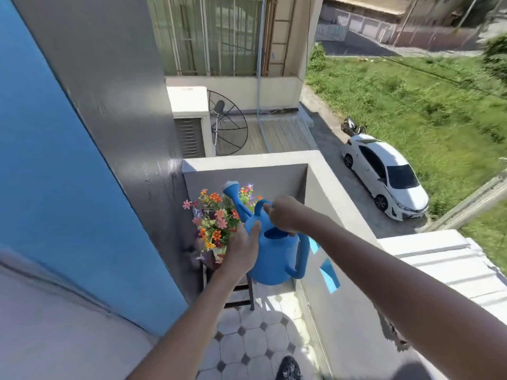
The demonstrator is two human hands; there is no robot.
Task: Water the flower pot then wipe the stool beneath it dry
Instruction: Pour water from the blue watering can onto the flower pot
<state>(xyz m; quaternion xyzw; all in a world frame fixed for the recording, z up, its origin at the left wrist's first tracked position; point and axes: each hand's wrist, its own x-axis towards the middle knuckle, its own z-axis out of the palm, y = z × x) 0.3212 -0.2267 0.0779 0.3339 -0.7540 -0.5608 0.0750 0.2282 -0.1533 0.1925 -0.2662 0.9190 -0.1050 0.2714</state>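
The flower pot is mostly hidden behind the left hand and under its own mass of orange, pink and red flowers; it stands on a dark stool set in the far corner of the balcony, where the grey wall meets the white parapet.

The left hand's fingers lie spread and flat against the near-left side of the blue watering can, steadying its body rather than closing round anything. The right hand has its fingers curled shut over the can's top handle; the fingertips themselves cannot be seen. Both forearms reach in from the bottom of the view.

The can hangs in the air just right of the flowers and above the stool, tilted so that its spout rises away toward the far-left, its rose head over the blooms. The can's side loop handle faces the parapet on the right. No water can be made out in the picture.

Below, the balcony floor is laid with pale octagonal tiles and small dark squares, and a dark shoe shows at the bottom edge. Beyond the parapet, a white car is parked beside grass.
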